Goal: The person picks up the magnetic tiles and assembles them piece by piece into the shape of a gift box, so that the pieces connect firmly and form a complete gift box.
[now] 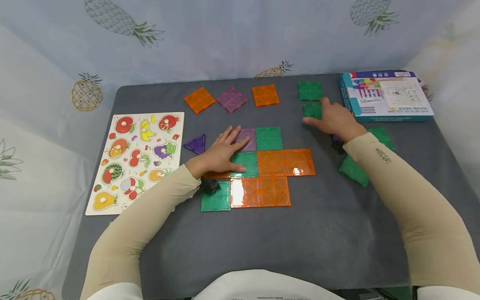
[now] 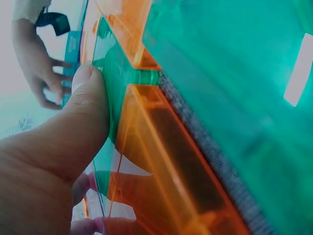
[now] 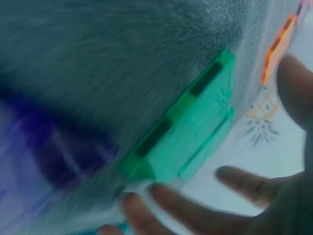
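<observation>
My left hand (image 1: 220, 153) rests spread over a flat patch of translucent magnetic tiles laid edge to edge. Its thumb touches a green tile (image 1: 247, 161), and its fingertips reach a light purple tile (image 1: 245, 139). Orange tiles (image 1: 274, 191) and another green tile (image 1: 268, 138) lie beside these. In the left wrist view the thumb (image 2: 80, 115) presses along a green tile's face. My right hand (image 1: 335, 118) is over the table's right side, fingers spread, beside a green tile (image 1: 310, 110). The right wrist view shows the fingers apart, close to that green tile (image 3: 186, 122), with nothing gripped.
A fruit peg puzzle board (image 1: 127, 166) lies at the left, with a purple triangle tile (image 1: 196, 144) by it. Loose orange tiles (image 1: 265, 95) and a purple one (image 1: 232, 100) line the back. A box (image 1: 390, 98) stands back right; green tiles (image 1: 354, 171) lie under the right forearm.
</observation>
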`<state>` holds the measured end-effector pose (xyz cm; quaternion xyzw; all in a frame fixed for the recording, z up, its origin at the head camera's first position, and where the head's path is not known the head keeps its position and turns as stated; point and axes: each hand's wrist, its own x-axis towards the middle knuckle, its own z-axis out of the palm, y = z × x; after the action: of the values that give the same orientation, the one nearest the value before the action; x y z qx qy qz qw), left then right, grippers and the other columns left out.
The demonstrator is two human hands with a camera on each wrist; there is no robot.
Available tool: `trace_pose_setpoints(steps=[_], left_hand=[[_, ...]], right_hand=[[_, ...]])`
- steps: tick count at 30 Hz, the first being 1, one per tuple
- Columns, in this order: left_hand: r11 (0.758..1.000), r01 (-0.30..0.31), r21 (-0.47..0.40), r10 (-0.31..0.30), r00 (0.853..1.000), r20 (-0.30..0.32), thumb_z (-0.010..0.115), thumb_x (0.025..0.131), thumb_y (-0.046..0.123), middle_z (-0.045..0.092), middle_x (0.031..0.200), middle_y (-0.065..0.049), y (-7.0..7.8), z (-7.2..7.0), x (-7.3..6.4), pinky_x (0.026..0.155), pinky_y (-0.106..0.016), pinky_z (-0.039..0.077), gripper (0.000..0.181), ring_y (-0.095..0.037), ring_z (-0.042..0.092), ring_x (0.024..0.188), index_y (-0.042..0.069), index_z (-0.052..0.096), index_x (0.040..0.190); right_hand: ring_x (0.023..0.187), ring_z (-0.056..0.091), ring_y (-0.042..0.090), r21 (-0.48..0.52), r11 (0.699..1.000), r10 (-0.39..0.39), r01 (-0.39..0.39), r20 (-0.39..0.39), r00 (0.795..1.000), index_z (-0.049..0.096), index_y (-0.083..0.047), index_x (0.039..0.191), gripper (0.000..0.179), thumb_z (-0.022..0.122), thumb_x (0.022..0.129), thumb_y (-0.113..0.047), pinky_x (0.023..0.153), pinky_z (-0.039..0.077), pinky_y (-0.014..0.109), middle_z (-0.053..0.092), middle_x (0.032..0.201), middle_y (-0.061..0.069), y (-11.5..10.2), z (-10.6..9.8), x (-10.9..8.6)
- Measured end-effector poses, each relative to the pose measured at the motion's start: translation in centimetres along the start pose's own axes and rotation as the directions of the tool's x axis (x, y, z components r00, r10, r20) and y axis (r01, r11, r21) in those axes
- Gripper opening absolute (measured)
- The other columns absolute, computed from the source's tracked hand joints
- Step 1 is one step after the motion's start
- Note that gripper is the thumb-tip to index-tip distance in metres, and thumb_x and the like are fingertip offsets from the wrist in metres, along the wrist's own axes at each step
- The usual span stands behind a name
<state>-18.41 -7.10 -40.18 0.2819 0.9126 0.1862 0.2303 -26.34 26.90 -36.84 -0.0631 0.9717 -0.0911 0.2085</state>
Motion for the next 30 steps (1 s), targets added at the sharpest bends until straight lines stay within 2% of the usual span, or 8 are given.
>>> trace_pose_setpoints(steps=[5, 9, 13, 17, 20, 25, 27, 30], left_hand=[[1.000, -0.019, 0.000, 0.019, 1.000, -0.003, 0.069, 0.083, 0.051, -0.010, 0.162, -0.012, -0.1, 0.1, 0.3, 0.119, -0.054, 0.000, 0.095, -0.034, -0.014, 0.148, 0.019, 0.016, 0.155], [0.999, -0.037, -0.001, 0.037, 0.999, -0.011, 0.069, 0.083, 0.050, -0.010, 0.162, -0.011, 0.0, 0.1, 0.7, 0.119, -0.053, -0.001, 0.094, -0.034, -0.014, 0.148, 0.019, 0.017, 0.155], [0.999, -0.035, -0.005, 0.035, 0.999, 0.001, 0.068, 0.083, 0.051, -0.011, 0.162, -0.011, 0.1, 0.3, 0.9, 0.119, -0.054, -0.001, 0.094, -0.034, -0.014, 0.148, 0.019, 0.016, 0.155], [1.000, -0.022, -0.013, 0.022, 1.000, 0.000, 0.068, 0.083, 0.052, -0.012, 0.162, -0.011, 0.0, 0.4, 0.7, 0.119, -0.054, -0.001, 0.094, -0.034, -0.015, 0.148, 0.020, 0.015, 0.155], [1.000, -0.011, -0.013, 0.011, 1.000, -0.015, 0.068, 0.083, 0.051, -0.011, 0.162, -0.011, -0.2, 0.4, 0.4, 0.119, -0.054, -0.003, 0.094, -0.034, -0.015, 0.148, 0.020, 0.016, 0.155], [1.000, -0.009, -0.009, 0.009, 1.000, -0.022, 0.069, 0.083, 0.051, -0.011, 0.162, -0.011, -0.4, 0.3, 0.1, 0.119, -0.054, -0.003, 0.094, -0.034, -0.015, 0.148, 0.019, 0.016, 0.155], [1.000, -0.013, -0.013, 0.013, 1.000, -0.020, 0.068, 0.083, 0.051, -0.011, 0.162, -0.011, -0.4, 0.3, 0.1, 0.119, -0.054, -0.003, 0.094, -0.034, -0.015, 0.148, 0.019, 0.016, 0.155], [1.000, -0.016, -0.022, 0.016, 1.000, -0.017, 0.068, 0.084, 0.050, -0.011, 0.162, -0.011, -0.5, 0.5, 0.2, 0.119, -0.054, -0.003, 0.094, -0.034, -0.015, 0.148, 0.019, 0.016, 0.155]], right_hand=[[0.116, 0.040, 0.059, -0.014, 0.987, 0.158, -0.158, 0.019, 0.987, -0.005, 0.005, 0.151, 0.107, 0.043, 0.089, -0.067, 0.092, 0.041, 0.065, 0.030, 0.136, 0.047, -0.3, 0.4, 1.6], [0.120, 0.033, 0.063, 0.026, 0.982, 0.188, -0.187, -0.018, 0.982, -0.007, 0.007, 0.150, 0.100, 0.048, 0.094, -0.054, 0.100, 0.033, 0.067, 0.026, 0.137, 0.048, 0.5, 0.2, 1.6], [0.112, 0.042, 0.058, 0.064, 0.995, 0.085, -0.082, -0.055, 0.995, 0.003, 0.007, 0.150, 0.096, 0.057, 0.091, -0.046, 0.096, 0.037, 0.066, 0.038, 0.129, 0.045, 1.0, -0.3, -0.2], [0.112, 0.043, 0.054, -0.032, 0.986, -0.164, 0.162, -0.120, 0.979, 0.026, 0.005, 0.147, 0.086, 0.070, 0.085, -0.036, 0.097, 0.036, 0.064, 0.045, 0.127, 0.039, -0.5, -0.5, -4.5], [0.115, 0.045, 0.047, -0.143, 0.899, -0.429, 0.415, -0.091, 0.899, 0.040, -0.001, 0.142, 0.080, 0.079, 0.078, -0.030, 0.095, 0.039, 0.060, 0.051, 0.129, 0.029, -1.8, -0.1, -8.4], [0.103, 0.051, 0.026, -0.245, 0.661, -0.725, 0.709, 0.035, 0.688, 0.052, -0.010, 0.136, 0.079, 0.085, 0.069, -0.034, 0.080, 0.050, 0.041, 0.059, 0.120, 0.009, -1.7, 2.7, -13.1], [0.103, 0.050, 0.023, -0.259, 0.624, -0.748, 0.737, 0.074, 0.659, 0.052, -0.012, 0.136, 0.079, 0.084, 0.069, -0.037, 0.080, 0.050, 0.040, 0.058, 0.122, 0.007, -1.3, 4.3, -14.1], [0.109, 0.049, 0.026, -0.270, 0.627, -0.745, 0.730, 0.065, 0.664, 0.054, -0.014, 0.135, 0.074, 0.082, 0.071, -0.039, 0.082, 0.050, 0.045, 0.054, 0.130, 0.008, -0.9, 6.6, -14.5]])
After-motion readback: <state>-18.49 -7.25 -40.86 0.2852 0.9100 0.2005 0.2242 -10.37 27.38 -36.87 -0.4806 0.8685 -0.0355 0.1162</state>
